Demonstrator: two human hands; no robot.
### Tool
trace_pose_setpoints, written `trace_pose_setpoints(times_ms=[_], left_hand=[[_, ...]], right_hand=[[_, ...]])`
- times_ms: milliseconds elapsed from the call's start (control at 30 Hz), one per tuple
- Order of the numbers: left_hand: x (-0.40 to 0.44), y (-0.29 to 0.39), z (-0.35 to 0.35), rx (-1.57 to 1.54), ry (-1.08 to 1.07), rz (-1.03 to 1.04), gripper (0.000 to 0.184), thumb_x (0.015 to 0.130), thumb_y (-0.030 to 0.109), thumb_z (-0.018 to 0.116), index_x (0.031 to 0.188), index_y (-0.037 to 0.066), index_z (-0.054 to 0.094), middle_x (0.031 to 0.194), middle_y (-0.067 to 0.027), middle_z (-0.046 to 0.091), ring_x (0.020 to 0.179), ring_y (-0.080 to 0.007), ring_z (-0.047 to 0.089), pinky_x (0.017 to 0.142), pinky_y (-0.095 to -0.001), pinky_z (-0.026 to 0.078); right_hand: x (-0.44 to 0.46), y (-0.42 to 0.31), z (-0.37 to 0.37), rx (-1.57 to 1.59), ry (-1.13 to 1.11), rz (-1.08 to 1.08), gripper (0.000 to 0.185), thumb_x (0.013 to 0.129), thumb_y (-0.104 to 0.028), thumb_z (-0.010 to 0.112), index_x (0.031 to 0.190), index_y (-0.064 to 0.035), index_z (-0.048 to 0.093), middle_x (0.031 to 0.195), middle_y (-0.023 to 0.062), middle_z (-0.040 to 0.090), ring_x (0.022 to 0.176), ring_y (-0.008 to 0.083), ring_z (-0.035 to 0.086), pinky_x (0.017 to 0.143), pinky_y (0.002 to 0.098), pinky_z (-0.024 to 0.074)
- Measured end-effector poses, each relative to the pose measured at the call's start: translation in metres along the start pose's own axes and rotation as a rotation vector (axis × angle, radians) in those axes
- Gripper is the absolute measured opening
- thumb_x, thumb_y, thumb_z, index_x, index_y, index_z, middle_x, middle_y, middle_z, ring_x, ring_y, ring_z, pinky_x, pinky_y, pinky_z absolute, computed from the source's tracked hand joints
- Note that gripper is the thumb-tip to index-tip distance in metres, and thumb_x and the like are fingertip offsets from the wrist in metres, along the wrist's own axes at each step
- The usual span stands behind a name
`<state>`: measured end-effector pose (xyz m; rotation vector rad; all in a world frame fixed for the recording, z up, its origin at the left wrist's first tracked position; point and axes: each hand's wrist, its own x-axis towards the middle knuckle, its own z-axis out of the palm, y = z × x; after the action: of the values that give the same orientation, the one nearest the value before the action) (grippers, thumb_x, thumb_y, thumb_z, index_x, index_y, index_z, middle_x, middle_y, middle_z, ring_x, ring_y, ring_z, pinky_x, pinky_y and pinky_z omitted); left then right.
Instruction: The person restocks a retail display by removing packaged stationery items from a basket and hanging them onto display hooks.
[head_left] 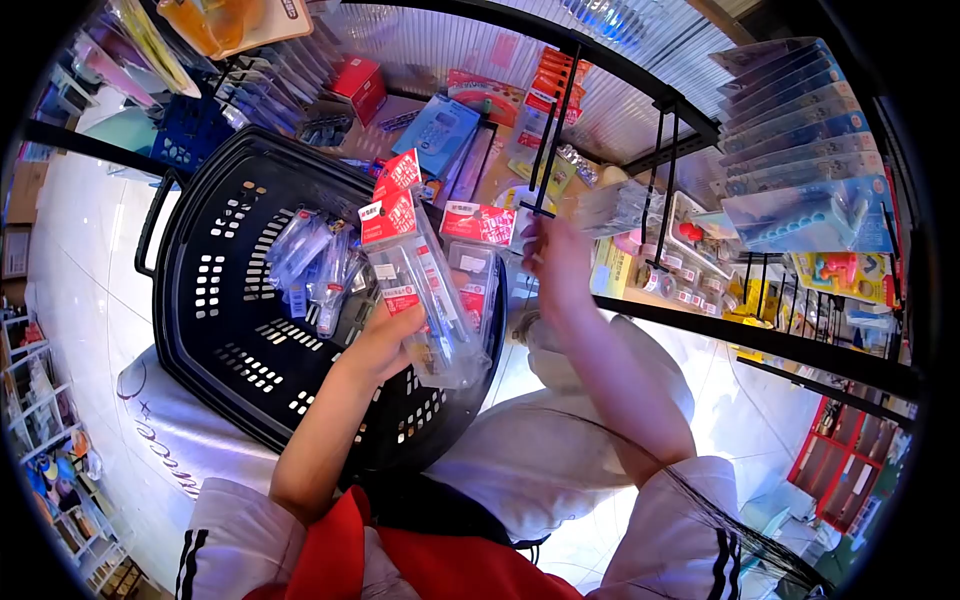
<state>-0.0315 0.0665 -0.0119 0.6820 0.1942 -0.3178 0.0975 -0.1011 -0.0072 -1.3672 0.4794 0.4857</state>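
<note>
Over the black basket, my left hand (385, 340) is closed around clear plastic packs (435, 320) with red and white header cards. Another such pack (475, 265) hangs just to their right, partly behind them. My right hand (560, 260) is raised at the end of a black display hook (540, 207), its fingers bent around the tip; whether something small is between them I cannot make out. Inside the basket (235, 375) lie several small clear packs (315, 260) with blue and white contents.
Behind the basket, a shelf holds a blue box (435, 135) and a red box (358, 88). Blister packs (810, 215) hang at the right. A black rail (760, 345) crosses in front of the right shelf. A basket handle (150, 225) juts out at the left.
</note>
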Motion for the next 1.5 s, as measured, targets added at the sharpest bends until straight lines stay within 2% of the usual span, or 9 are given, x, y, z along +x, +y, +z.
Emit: trace_pose_setpoints(times_ms=[67, 300, 467, 600, 733, 1100, 1200, 1300, 1500], left_hand=[[0.001, 0.000, 0.004, 0.004, 0.013, 0.040, 0.066, 0.074, 0.033, 0.063, 0.124, 0.002, 0.033, 0.119, -0.0114, 0.045, 0.102, -0.0213, 0.051, 0.085, -0.0392, 0.044], [0.004, 0.004, 0.019, 0.079, 0.018, -0.012, 0.053, 0.081, 0.022, 0.057, 0.124, 0.002, 0.034, 0.122, -0.0097, 0.044, 0.108, -0.0195, 0.047, 0.091, -0.0362, 0.039], [0.019, 0.001, 0.024, -0.295, 0.126, 0.227, 0.047, 0.085, 0.029, 0.048, 0.123, 0.003, 0.035, 0.127, -0.0125, 0.038, 0.118, -0.0251, 0.037, 0.098, -0.0463, 0.030], [0.014, 0.005, 0.003, -0.384, 0.181, 0.244, 0.043, 0.087, 0.033, 0.043, 0.119, 0.004, 0.039, 0.115, -0.0074, 0.048, 0.108, -0.0237, 0.046, 0.093, -0.0434, 0.036], [0.014, 0.002, 0.012, -0.346, 0.126, 0.223, 0.043, 0.086, 0.032, 0.044, 0.118, 0.004, 0.039, 0.100, -0.0070, 0.051, 0.088, -0.0212, 0.054, 0.079, -0.0400, 0.045], [0.019, -0.011, 0.020, -0.275, 0.148, 0.142, 0.044, 0.084, 0.029, 0.048, 0.119, 0.004, 0.038, 0.102, -0.0079, 0.051, 0.093, -0.0231, 0.053, 0.082, -0.0412, 0.044], [0.019, -0.009, 0.016, -0.227, 0.150, 0.143, 0.044, 0.085, 0.029, 0.048, 0.119, 0.004, 0.037, 0.102, -0.0084, 0.051, 0.093, -0.0234, 0.054, 0.082, -0.0416, 0.045], [0.020, -0.009, 0.012, -0.206, 0.113, 0.145, 0.045, 0.085, 0.031, 0.047, 0.119, 0.004, 0.037, 0.104, -0.0095, 0.050, 0.092, -0.0235, 0.054, 0.082, -0.0415, 0.046], [0.024, -0.007, 0.015, -0.141, 0.063, 0.058, 0.044, 0.086, 0.028, 0.046, 0.122, 0.005, 0.034, 0.112, -0.0109, 0.049, 0.099, -0.0258, 0.052, 0.084, -0.0453, 0.044]], right_hand=[[-0.023, 0.005, 0.000, -0.013, -0.116, 0.022, 0.022, 0.084, -0.023, 0.041, 0.090, -0.0055, 0.053, 0.080, 0.0046, 0.055, 0.071, 0.0107, 0.051, 0.061, 0.0232, 0.0388], [-0.043, 0.006, 0.010, 0.081, -0.262, -0.067, 0.016, 0.086, -0.019, 0.049, 0.092, -0.0055, 0.057, 0.080, 0.0008, 0.058, 0.071, 0.0084, 0.052, 0.066, 0.0239, 0.0429], [-0.031, -0.017, -0.014, -0.004, -0.159, 0.053, 0.014, 0.083, -0.018, 0.053, 0.089, -0.0054, 0.058, 0.080, 0.0034, 0.059, 0.069, 0.0109, 0.056, 0.060, 0.0231, 0.0440], [-0.010, -0.020, -0.036, -0.383, -0.168, -0.228, 0.018, 0.081, -0.017, 0.055, 0.082, 0.0001, 0.061, 0.068, 0.0010, 0.057, 0.062, 0.0067, 0.050, 0.057, 0.0206, 0.0400], [0.006, -0.014, -0.037, -0.536, -0.101, -0.467, 0.020, 0.076, -0.017, 0.058, 0.082, 0.0006, 0.062, 0.067, 0.0095, 0.060, 0.061, 0.0159, 0.056, 0.057, 0.0277, 0.0423], [0.024, -0.020, -0.008, -0.604, -0.079, -0.721, 0.019, 0.076, -0.018, 0.060, 0.083, -0.0003, 0.062, 0.068, 0.0142, 0.060, 0.059, 0.0205, 0.057, 0.056, 0.0294, 0.0426], [0.019, -0.014, -0.007, -0.586, -0.023, -0.738, 0.016, 0.080, -0.010, 0.056, 0.090, 0.0013, 0.062, 0.071, 0.0063, 0.061, 0.063, 0.0072, 0.052, 0.060, 0.0221, 0.0413], [0.027, -0.005, -0.010, -0.439, 0.029, -0.657, 0.022, 0.079, -0.020, 0.058, 0.082, 0.0020, 0.061, 0.060, 0.0084, 0.056, 0.056, 0.0136, 0.054, 0.054, 0.0271, 0.0412], [0.034, -0.036, 0.012, -0.394, 0.155, -0.408, 0.023, 0.081, -0.021, 0.056, 0.082, 0.0013, 0.062, 0.054, 0.0056, 0.053, 0.052, 0.0104, 0.048, 0.052, 0.0246, 0.0393]])
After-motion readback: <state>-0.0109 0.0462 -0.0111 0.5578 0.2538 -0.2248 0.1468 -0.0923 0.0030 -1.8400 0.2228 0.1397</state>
